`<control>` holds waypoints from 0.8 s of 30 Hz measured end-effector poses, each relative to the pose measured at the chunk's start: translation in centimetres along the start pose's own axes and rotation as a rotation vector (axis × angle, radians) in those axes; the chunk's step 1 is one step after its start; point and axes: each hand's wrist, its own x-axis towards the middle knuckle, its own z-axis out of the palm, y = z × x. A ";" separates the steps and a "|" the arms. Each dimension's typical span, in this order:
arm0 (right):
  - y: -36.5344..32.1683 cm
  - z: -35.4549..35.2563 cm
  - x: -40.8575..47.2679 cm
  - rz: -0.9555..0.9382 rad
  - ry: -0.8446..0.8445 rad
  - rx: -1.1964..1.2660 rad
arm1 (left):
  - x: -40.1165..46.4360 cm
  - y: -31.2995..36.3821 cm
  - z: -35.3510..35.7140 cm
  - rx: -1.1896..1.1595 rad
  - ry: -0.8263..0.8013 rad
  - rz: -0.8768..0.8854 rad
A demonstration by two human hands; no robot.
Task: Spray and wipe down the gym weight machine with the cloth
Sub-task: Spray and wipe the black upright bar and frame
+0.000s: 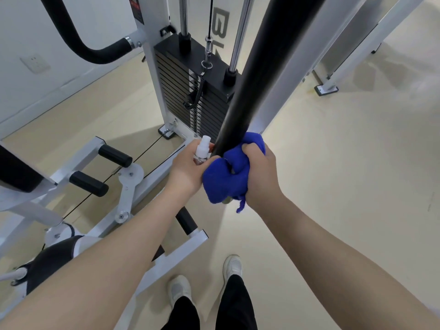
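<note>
Fingers of the right hand (258,173) were curled tightly round a crumpled bright-blue cloth (225,178), clamping it about the lower end of a thick black padded bar (264,75) that ran up and out of the top of the view. The cloth wrapped the bar's end, with a loose corner hanging below the heel of the hand and a small grey bit of the bar's tip showing under the folds. Just beside it, touching the cloth, the left hand (188,170) gripped a small clear spray bottle with a white nozzle cap (202,148), fingers closed round its body and the nozzle standing upright close to the bar. Behind the bar stood the white steel frame of the gym weight machine (154,75), carrying a black stack of weight plates (181,91) threaded by two chrome guide rods (240,36) and a thin black cable (210,17). To the left, low on the frame, two short black foam rollers (114,156) stuck out, near a white pivot plate (129,184). A curved black padded handle (78,41) arched across the upper left, before a white wall with a socket (35,64). Beige flooring (345,175) lay beneath, and two white shoes (232,267) under black trouser legs showed at the bottom edge.
</note>
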 end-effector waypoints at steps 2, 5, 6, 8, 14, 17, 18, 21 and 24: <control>0.3 0.5 -0.1 0.016 0.040 0.027 | -0.1 0.3 0.1 -0.138 0.016 -0.078; 2.0 0.9 1.0 -0.010 0.124 -0.066 | -0.1 -0.2 0.1 0.015 0.006 0.020; 2.7 0.9 1.4 -0.006 0.140 -0.113 | -0.1 -0.4 0.1 0.059 0.004 0.047; 4.0 0.6 2.2 -0.018 0.138 -0.184 | -0.1 -0.6 0.1 0.067 0.010 0.054; 5.8 -0.7 3.8 -0.089 0.036 -0.339 | -0.1 -0.5 0.2 0.123 0.048 0.059; 7.3 -1.6 5.2 -0.022 -0.046 -0.515 | -0.3 -0.6 0.4 0.110 0.061 0.047; 7.6 -1.9 5.9 -0.005 -0.061 -0.573 | -0.4 -0.6 0.6 0.114 0.066 0.045; 6.3 -2.4 8.3 -0.021 -0.006 -0.722 | -0.4 -0.7 0.6 0.121 0.063 0.042; 3.9 -3.4 11.7 -0.062 0.111 -0.849 | -0.3 -1.0 0.5 0.109 0.066 0.012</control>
